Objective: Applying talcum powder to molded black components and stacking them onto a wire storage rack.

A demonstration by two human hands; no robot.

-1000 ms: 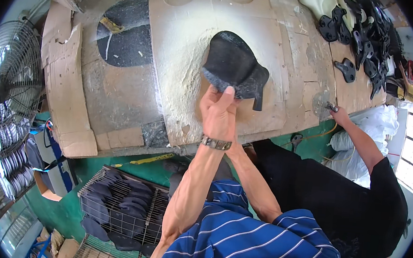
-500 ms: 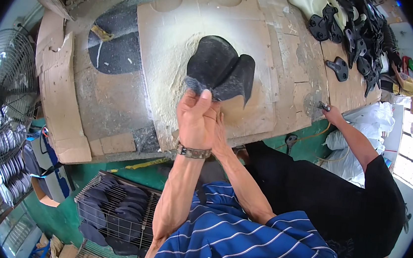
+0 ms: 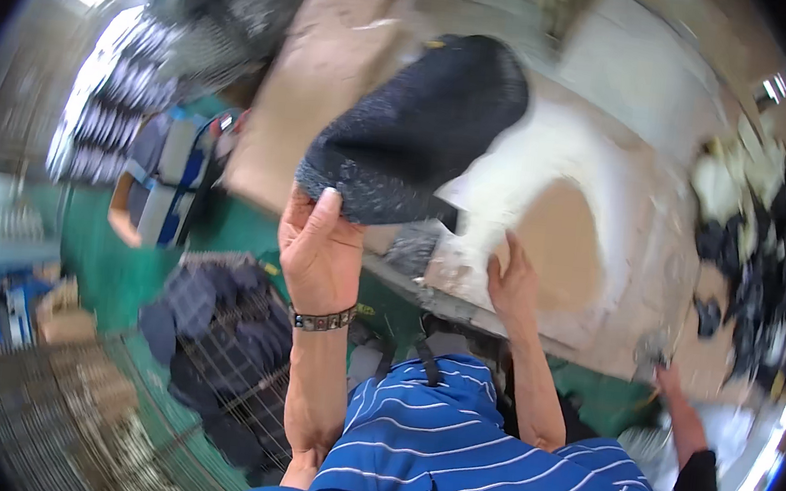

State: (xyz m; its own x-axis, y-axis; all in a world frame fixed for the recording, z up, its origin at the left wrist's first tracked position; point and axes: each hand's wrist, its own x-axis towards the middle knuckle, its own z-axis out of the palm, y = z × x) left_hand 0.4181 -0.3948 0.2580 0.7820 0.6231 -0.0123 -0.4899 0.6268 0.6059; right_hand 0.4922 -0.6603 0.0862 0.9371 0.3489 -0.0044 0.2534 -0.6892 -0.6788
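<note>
My left hand (image 3: 320, 262) pinches the near edge of a black, saddle-shaped cover (image 3: 423, 135), thumb on top. The cover is pliable and curled, with pale powder flecks along the edge by my thumb. It is raised over the left part of the cardboard-covered table (image 3: 272, 130). My right hand (image 3: 514, 281) holds nothing; its fingers are apart, at the near side of the white powder (image 3: 554, 143) spread on a cardboard sheet (image 3: 609, 309). A bare brown patch shows inside the powder.
A wire rack (image 3: 241, 354) loaded with dark covers stands below the table at my left. Black parts (image 3: 769, 272) are heaped at the table's far right. A co-worker's hand (image 3: 669, 378) is at the right table edge. A box (image 3: 168, 176) is farther left.
My view has swung left. My left hand has carried the cover off the powder area to the left and up; my right hand has come away from it.
</note>
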